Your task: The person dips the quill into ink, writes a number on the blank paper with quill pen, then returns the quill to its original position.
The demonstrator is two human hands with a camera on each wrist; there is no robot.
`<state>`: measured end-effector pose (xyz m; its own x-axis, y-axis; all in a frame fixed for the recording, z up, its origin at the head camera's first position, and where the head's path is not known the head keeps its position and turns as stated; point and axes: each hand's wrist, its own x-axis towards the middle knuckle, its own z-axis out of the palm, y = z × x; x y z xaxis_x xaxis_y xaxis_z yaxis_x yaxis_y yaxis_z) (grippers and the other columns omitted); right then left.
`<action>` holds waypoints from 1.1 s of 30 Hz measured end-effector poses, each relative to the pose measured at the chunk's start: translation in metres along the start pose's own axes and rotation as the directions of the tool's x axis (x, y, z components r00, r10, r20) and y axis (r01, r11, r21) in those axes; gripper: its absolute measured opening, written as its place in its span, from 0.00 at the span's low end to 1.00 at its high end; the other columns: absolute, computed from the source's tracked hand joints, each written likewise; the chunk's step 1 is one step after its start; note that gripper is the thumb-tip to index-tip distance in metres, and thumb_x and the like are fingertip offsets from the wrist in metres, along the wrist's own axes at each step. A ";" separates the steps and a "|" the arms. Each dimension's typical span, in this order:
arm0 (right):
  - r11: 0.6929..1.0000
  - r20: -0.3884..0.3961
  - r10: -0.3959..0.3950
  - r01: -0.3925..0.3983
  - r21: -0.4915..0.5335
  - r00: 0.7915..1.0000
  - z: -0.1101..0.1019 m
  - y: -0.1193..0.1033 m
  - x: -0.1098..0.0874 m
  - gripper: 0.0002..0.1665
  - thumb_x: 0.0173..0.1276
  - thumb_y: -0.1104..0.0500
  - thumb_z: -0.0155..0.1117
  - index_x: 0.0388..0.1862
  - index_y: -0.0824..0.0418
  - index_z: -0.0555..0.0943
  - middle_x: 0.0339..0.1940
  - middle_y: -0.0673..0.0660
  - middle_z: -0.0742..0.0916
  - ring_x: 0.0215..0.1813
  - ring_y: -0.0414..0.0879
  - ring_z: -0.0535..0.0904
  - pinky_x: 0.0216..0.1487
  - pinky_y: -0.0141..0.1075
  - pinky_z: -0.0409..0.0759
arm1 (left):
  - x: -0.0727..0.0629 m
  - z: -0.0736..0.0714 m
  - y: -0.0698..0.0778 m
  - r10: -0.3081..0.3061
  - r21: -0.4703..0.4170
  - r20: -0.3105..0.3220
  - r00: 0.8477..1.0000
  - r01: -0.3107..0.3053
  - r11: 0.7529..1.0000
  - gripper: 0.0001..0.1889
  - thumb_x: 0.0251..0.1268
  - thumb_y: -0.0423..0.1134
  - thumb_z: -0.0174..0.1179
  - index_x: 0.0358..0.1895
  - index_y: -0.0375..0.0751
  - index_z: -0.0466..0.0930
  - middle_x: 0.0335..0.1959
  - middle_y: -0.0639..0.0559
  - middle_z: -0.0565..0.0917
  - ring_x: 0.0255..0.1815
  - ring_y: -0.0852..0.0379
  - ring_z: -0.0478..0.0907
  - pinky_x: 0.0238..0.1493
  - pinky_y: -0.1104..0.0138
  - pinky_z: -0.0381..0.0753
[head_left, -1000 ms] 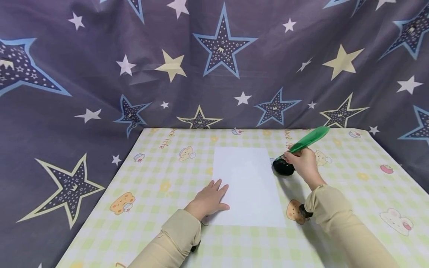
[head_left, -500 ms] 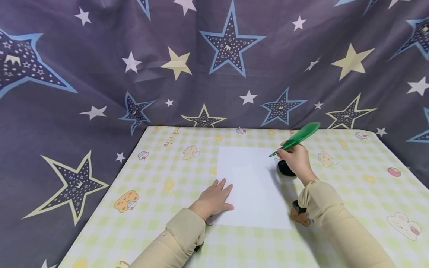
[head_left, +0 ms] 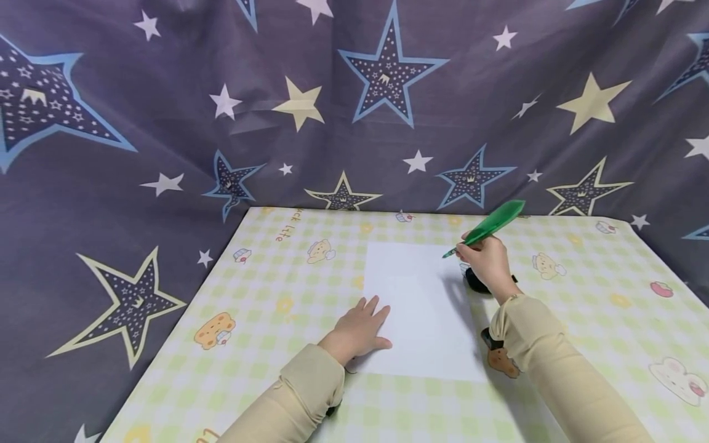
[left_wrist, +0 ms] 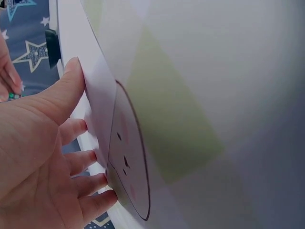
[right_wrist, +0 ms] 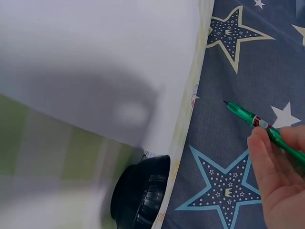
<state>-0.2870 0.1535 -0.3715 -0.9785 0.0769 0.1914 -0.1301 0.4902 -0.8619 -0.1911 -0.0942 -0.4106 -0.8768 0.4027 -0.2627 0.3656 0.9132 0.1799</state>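
Observation:
My right hand (head_left: 488,261) pinches a green feather-shaped pen (head_left: 493,223) by its lower shaft. Its tip points left over the upper right part of a white paper sheet (head_left: 415,314). In the right wrist view the pen's dark tip (right_wrist: 227,103) is apart from the paper. Fingers spread, my left hand (head_left: 359,329) rests on the lower left edge of the sheet and holds nothing. Beside the paper's right edge stands a rounded black base (right_wrist: 143,193), partly hidden behind my right hand in the head view.
The table bears a green-and-white checked cloth (head_left: 266,357) printed with cartoon animals and cakes. A dark star-patterned curtain (head_left: 310,154) hangs behind and to the sides. Dark wrist devices show under both sleeves.
The pen has left its place at the black base and moved left over the paper, still in my right hand. The head view has shifted slightly; my left hand has stayed on the sheet.

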 end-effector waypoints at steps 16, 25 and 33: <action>1.000 0.023 -0.008 0.008 0.008 1.000 0.016 -0.002 0.001 0.14 0.65 0.65 0.58 0.46 0.73 0.77 0.36 0.69 0.84 0.38 0.56 0.82 0.38 0.35 0.81 | 0.000 0.000 0.000 -0.011 0.031 0.003 1.000 0.011 0.999 0.37 0.60 0.58 0.55 0.70 0.46 0.57 0.71 0.44 0.54 0.70 0.44 0.48 0.65 0.57 0.56; 1.000 0.039 0.007 -0.008 0.010 0.999 0.028 0.001 0.001 0.13 0.64 0.66 0.58 0.45 0.72 0.77 0.36 0.67 0.84 0.38 0.54 0.82 0.38 0.34 0.81 | 0.001 0.000 0.000 -0.015 0.032 0.006 1.000 0.015 0.999 0.37 0.61 0.57 0.54 0.71 0.46 0.57 0.71 0.44 0.53 0.70 0.44 0.48 0.66 0.57 0.56; 1.000 0.064 0.019 -0.019 0.005 0.998 0.036 0.004 0.002 0.13 0.65 0.65 0.58 0.45 0.72 0.77 0.35 0.66 0.85 0.38 0.53 0.83 0.38 0.33 0.81 | 0.001 0.000 0.001 -0.016 0.031 0.005 1.000 0.016 0.999 0.37 0.60 0.57 0.55 0.70 0.46 0.58 0.71 0.44 0.54 0.70 0.44 0.48 0.66 0.57 0.56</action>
<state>-0.2951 0.1242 -0.3915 -0.9891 0.0303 0.1444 -0.1119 0.4842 -0.8678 -0.1919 -0.0932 -0.4109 -0.8809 0.3886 -0.2704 0.3614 0.9209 0.1459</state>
